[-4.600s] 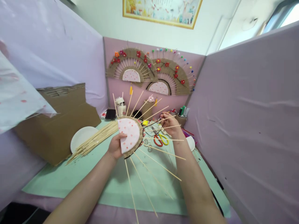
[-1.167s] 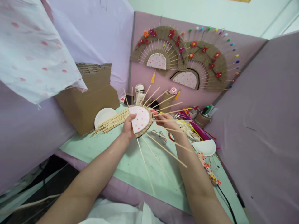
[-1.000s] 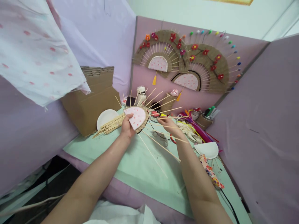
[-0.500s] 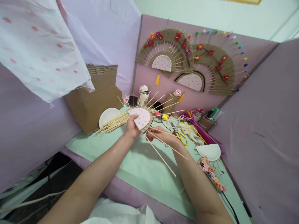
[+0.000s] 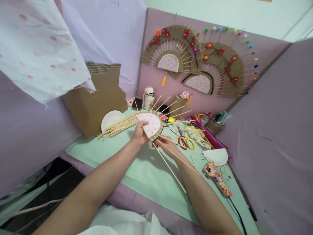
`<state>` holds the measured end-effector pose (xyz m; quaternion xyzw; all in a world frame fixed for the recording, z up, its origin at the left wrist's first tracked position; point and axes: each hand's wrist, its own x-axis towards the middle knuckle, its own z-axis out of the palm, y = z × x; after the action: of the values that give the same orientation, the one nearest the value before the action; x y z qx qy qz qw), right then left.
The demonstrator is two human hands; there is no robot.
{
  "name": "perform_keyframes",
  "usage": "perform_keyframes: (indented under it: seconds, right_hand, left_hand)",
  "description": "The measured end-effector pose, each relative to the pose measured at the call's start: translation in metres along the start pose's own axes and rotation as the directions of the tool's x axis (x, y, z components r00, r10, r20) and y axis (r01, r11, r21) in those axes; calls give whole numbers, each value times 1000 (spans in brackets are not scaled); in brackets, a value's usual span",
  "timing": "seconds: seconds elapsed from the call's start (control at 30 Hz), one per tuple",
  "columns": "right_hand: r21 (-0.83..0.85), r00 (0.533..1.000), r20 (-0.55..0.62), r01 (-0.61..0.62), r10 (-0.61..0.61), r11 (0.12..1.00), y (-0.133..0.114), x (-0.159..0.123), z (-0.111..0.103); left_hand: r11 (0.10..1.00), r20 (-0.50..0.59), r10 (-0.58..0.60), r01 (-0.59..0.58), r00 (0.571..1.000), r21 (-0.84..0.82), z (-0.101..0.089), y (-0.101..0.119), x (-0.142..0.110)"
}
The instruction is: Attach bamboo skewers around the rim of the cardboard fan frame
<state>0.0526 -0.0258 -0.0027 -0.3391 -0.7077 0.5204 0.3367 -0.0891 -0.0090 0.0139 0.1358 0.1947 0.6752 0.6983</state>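
Note:
Held over the table is a half-round fan with a white, pink-dotted centre, a burlap rim and thin wooden sticks spreading out from it. My left hand is closed on its left corner, thumb flat on the dotted cloth. At the lower right of the rim, my right hand has its bent fingers against the edge, partly behind the rim and sticks. Two long sticks slant down past that hand. A bundle of loose wooden sticks lies left of the fan.
A flower-patterned glue gun with a black cord lies at the right, near a white half plate. Scissors lie behind my right hand. Cardboard leans at the left by a round white plate. Two finished fans hang behind.
The fan has shifted slightly right, and my right hand's fingers have tucked closer in under its lower rim. My left hand keeps its hold. The view has shifted a little.

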Motion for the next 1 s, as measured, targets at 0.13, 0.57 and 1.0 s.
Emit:
perform_keyframes:
  seconds: [0.13, 0.57, 1.0]
  right_hand:
    - [33, 1000, 11, 17, -17, 999, -2, -2, -1]
    - [250, 994, 110, -16, -12, 968, 21, 2, -5]
    - [114, 999, 45, 17, -22, 993, 14, 1, -8]
  left_hand:
    - [1000, -6, 6, -6, 1000, 1, -1, 0, 0]
    - [1000, 19, 18, -17, 1000, -22, -2, 4, 3]
    - [999, 77, -29, 26, 997, 36, -3, 4, 0]
